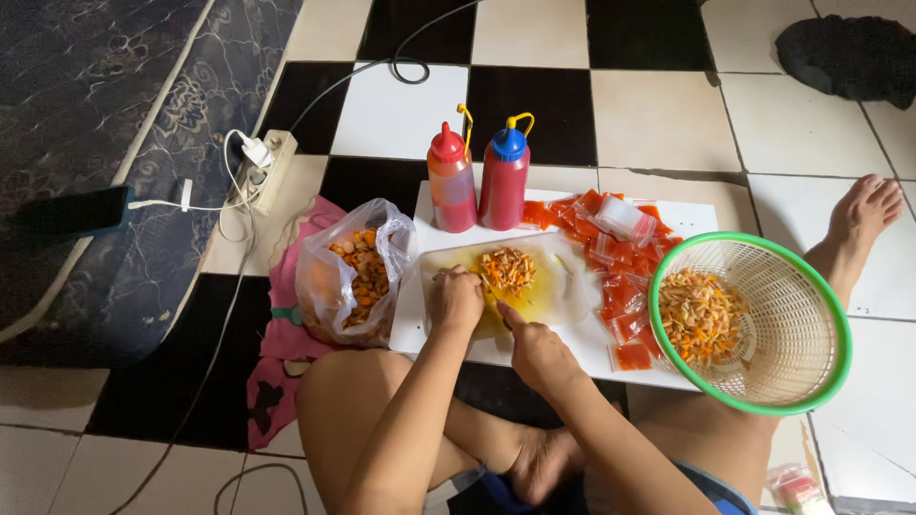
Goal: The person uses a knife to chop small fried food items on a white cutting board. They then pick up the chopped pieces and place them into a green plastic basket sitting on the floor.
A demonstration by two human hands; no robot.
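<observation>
I sit cross-legged on the floor over a white board (668, 217) with a pale yellow cutting board (558, 296) on it. My left hand (454, 299) is closed, knuckles up, pressing down on food at the cutting board's left edge. My right hand (534, 349) grips a knife (493, 291) whose blade points toward the left hand. A pile of small cut orange and tan pieces (508, 268) lies just beyond the hands. What sits under the left hand is hidden.
A clear plastic bag of orange and tan pieces (351, 272) stands left of the board on a pink cloth (286, 334). Two squeeze bottles (452, 183) (504, 179) stand behind. Small red sauce packets (618, 256) lie right, beside a green-rimmed basket (797, 324) holding cut pieces. A power strip (269, 167) lies far left.
</observation>
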